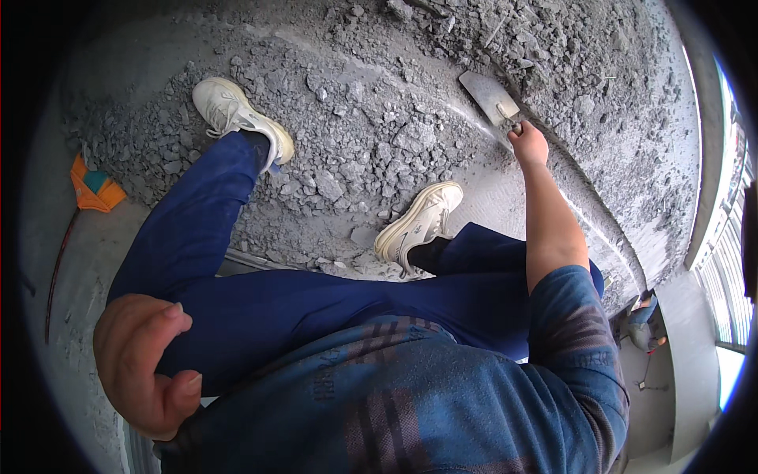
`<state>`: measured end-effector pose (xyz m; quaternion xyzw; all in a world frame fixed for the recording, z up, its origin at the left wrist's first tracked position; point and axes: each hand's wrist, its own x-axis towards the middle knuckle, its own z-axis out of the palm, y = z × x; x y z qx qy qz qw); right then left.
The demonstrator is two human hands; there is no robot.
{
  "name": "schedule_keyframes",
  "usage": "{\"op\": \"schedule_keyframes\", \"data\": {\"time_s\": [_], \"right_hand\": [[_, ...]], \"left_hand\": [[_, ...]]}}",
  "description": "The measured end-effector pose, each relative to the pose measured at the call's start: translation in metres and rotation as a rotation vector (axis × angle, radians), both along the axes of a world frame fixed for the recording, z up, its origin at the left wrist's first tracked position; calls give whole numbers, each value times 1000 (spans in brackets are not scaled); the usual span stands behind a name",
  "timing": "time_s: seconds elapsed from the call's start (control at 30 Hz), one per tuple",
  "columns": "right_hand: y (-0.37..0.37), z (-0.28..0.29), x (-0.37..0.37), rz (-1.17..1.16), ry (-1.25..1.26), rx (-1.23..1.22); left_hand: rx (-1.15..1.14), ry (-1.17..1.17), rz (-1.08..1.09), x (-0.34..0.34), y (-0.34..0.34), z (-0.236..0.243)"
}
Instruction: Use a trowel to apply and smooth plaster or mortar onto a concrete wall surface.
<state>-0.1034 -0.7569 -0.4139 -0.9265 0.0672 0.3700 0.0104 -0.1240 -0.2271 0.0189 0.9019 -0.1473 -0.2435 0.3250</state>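
My right hand [527, 144] grips the short handle of a metal trowel [485, 99], whose wide flat blade lies over grey rubble beside a narrow channel [568, 166] with a pale line along it. My left hand [142, 363] is at my left thigh, fingers loosely curled and apart from the thumb, holding nothing. My two white shoes [233, 110] rest among broken grey chunks [339, 134], the left one higher in the picture than the right.
An orange-and-teal tool head [99, 189] on a long thin handle lies at the left. Loose debris [553, 47] covers the upper right. Another person [641, 324] crouches at the far right beside a pale ledge [667, 363], below bright corrugated panels [725, 308].
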Motion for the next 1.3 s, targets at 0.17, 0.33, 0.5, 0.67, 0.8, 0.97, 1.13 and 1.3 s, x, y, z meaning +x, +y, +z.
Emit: {"op": "schedule_keyframes", "data": {"time_s": [0.17,0.33,0.5,0.67,0.8,0.97,1.13,1.3], "right_hand": [[45,-14,-11,-16,-15,-50],[38,-23,0,63,-82,-42],[88,-31,36,68,-49,71],[137,-33,31,-63,-85,117],[140,-31,43,-116,-121,198],[113,-6,50,-195,-163,370],[61,33,82,-972,-294,925],[60,57,69,-916,-198,816]], "left_hand": [[89,74,45,4,-2,7],[48,73,51,5,-3,-1],[130,105,93,2,-2,5],[128,119,105,1,-3,-1],[122,112,95,3,-2,1],[40,62,2,10,2,3],[-98,-29,-47,13,4,6],[-141,-58,-73,15,6,9]]}}
